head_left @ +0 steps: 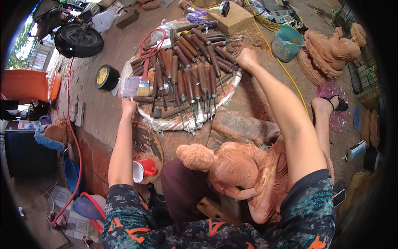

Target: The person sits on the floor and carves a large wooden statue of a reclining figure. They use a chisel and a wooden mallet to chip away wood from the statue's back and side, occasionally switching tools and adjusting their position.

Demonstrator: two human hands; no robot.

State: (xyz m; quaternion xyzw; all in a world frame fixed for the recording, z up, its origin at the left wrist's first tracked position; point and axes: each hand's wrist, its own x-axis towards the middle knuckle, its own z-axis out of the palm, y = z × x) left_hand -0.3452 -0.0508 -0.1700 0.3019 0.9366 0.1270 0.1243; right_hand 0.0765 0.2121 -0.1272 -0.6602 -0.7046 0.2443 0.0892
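Many wood-carving chisels [181,85] with brown handles lie heaped on a round mat with a white, ragged rim [226,97]. My left hand [129,107] is closed at the mat's near-left edge, close to a paintbrush [144,85] with a red-brown handle. At the far-right edge, my right hand [248,59] is closed beside the chisel handles. Both fists seem to grip the mat's edge, though the fingertips are hidden. A carved wooden seated figure [238,164] leans across my lap, its head to the left; neither hand touches it.
A red mug [149,167] stands by a bowl of wood chips [143,137]. A black round tin [106,77] sits left of the mat. Beyond are a teal bucket [287,43], another carved figure [331,54], a yellow cord [286,70], a red hose [69,103] and a motorcycle wheel [78,40].
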